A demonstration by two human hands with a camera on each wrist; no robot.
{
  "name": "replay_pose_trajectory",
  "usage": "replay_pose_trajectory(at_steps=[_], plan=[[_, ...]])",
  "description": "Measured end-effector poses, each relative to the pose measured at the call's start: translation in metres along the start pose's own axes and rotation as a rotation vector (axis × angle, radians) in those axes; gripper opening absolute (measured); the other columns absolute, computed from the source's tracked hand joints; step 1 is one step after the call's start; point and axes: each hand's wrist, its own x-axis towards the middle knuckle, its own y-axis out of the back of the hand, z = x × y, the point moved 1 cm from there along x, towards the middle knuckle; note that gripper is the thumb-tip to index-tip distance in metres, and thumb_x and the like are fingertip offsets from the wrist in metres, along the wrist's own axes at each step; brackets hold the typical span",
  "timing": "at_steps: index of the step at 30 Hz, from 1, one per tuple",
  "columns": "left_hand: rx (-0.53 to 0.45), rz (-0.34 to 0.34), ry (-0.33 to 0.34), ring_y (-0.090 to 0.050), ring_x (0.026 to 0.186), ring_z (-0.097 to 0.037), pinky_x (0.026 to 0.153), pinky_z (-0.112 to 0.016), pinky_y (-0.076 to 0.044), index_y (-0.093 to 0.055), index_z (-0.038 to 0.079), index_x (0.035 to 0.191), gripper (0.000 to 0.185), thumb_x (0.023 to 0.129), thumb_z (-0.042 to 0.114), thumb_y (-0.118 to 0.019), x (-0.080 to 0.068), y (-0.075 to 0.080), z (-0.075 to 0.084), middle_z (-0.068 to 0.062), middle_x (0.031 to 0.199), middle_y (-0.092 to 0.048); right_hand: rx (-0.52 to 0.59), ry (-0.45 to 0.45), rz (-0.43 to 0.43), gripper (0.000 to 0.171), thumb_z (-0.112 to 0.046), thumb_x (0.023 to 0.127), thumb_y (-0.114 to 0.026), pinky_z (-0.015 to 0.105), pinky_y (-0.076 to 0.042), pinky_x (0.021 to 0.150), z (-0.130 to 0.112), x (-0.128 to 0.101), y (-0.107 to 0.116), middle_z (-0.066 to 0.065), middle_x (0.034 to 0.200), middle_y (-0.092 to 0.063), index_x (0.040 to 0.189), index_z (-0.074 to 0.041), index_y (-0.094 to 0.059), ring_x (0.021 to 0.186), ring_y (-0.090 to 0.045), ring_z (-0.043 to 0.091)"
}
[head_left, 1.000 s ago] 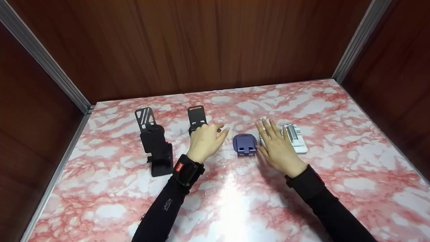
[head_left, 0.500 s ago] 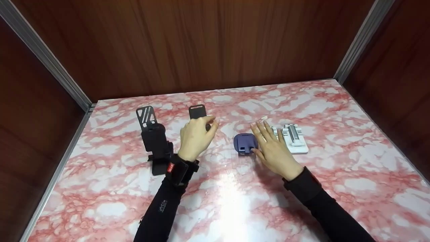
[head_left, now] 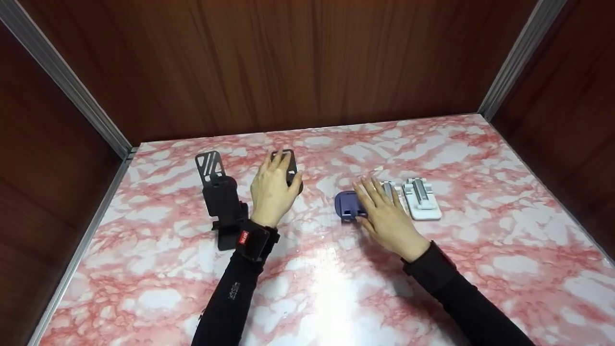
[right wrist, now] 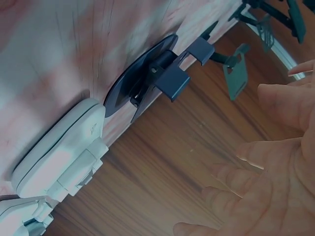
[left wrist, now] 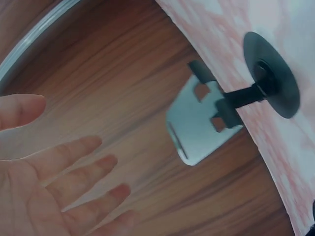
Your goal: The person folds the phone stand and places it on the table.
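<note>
In the head view my left hand (head_left: 272,194) hovers over a black round-based phone stand (head_left: 291,166), hiding part of it. The left wrist view shows its fingers spread, apart from that stand's tilted plate (left wrist: 202,125). My right hand (head_left: 390,218) hovers palm down with straight fingers, partly covering a blue-purple phone stand (head_left: 347,204) and a white folding phone stand (head_left: 388,188). In the right wrist view that palm holds nothing and is apart from the blue-purple stand (right wrist: 147,78) and the white one (right wrist: 64,152).
A second white folding phone stand (head_left: 423,199) lies at the right of the row. Far left stands a taller black phone stand (head_left: 221,199) with a slotted plate. Wood-grain panels (head_left: 307,67) enclose the pink-and-white marbled table (head_left: 158,298).
My left hand has shifted left, and its curled fingers have straightened over the black stand. My right hand has drifted slightly left, uncovering more of the white stands and covering the blue-purple stand's edge.
</note>
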Motion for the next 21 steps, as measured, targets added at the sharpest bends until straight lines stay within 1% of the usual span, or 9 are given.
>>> replay_pose_trajectory(at_steps=[3, 5, 8, 11, 15, 18, 21], plan=[[0.035, -0.035, 0.015, -0.024, 0.141, -0.027, 0.114, -0.047, -0.025, -0.038, 0.013, 0.141, 0.061, 0.089, 0.041, -0.051, 0.002, -0.006, -0.005, -0.008, 0.150, -0.033, 0.008, 0.007, 0.003, 0.066, -0.027, 0.094, -0.053, 0.056, -0.009, 0.115, -0.001, 0.000, -0.001, 0.014, 0.154, -0.016, 0.148, -0.012, -0.018, 0.143, -0.013, 0.032], [0.042, -0.053, 0.030, -0.019, 0.142, -0.027, 0.116, -0.048, -0.020, -0.031, 0.013, 0.145, 0.065, 0.090, 0.042, -0.051, 0.003, -0.010, -0.008, -0.009, 0.152, -0.027, 0.010, 0.013, 0.009, 0.066, -0.027, 0.093, -0.053, 0.056, -0.009, 0.115, -0.001, 0.000, -0.001, 0.014, 0.154, -0.016, 0.148, -0.011, -0.019, 0.143, -0.014, 0.032], [0.023, -0.076, 0.054, -0.013, 0.144, -0.026, 0.117, -0.048, -0.017, -0.021, 0.011, 0.148, 0.071, 0.090, 0.041, -0.051, 0.006, -0.017, -0.014, -0.008, 0.155, -0.020, 0.011, 0.018, 0.011, 0.066, -0.027, 0.093, -0.054, 0.056, -0.009, 0.115, -0.002, 0.000, -0.002, 0.014, 0.154, -0.015, 0.148, -0.011, -0.020, 0.143, -0.013, 0.033], [-0.010, -0.091, 0.082, -0.011, 0.144, -0.026, 0.117, -0.047, -0.016, -0.015, 0.008, 0.148, 0.074, 0.091, 0.037, -0.052, 0.011, -0.022, -0.020, -0.010, 0.155, -0.017, 0.016, 0.021, 0.012, 0.066, -0.027, 0.093, -0.054, 0.057, -0.009, 0.115, -0.003, 0.000, -0.002, 0.014, 0.154, -0.015, 0.148, -0.012, -0.020, 0.143, -0.013, 0.033], [-0.054, -0.118, 0.120, -0.012, 0.144, -0.029, 0.118, -0.045, -0.014, -0.015, 0.001, 0.147, 0.073, 0.092, 0.034, -0.051, 0.017, -0.028, -0.028, -0.016, 0.154, -0.017, 0.005, 0.032, 0.029, 0.066, -0.028, 0.093, -0.054, 0.060, -0.014, 0.113, -0.004, -0.001, -0.003, 0.014, 0.154, -0.016, 0.147, -0.011, -0.022, 0.142, -0.017, 0.034], [-0.114, -0.140, 0.152, -0.012, 0.143, -0.031, 0.119, -0.042, -0.012, -0.016, -0.003, 0.145, 0.073, 0.092, 0.032, -0.051, 0.021, -0.033, -0.034, -0.019, 0.154, -0.015, -0.004, 0.040, 0.036, 0.066, -0.027, 0.092, -0.055, 0.060, -0.016, 0.112, -0.005, -0.001, -0.004, 0.014, 0.154, -0.016, 0.147, -0.012, -0.022, 0.142, -0.017, 0.034], [-0.195, -0.157, 0.188, -0.013, 0.143, -0.033, 0.119, -0.039, -0.013, -0.014, -0.005, 0.145, 0.073, 0.092, 0.029, -0.051, 0.025, -0.037, -0.038, -0.021, 0.153, -0.014, -0.010, 0.046, 0.033, 0.067, -0.027, 0.092, -0.055, 0.060, -0.015, 0.112, -0.006, -0.001, -0.005, 0.013, 0.155, -0.014, 0.148, -0.013, -0.020, 0.142, -0.014, 0.033]])
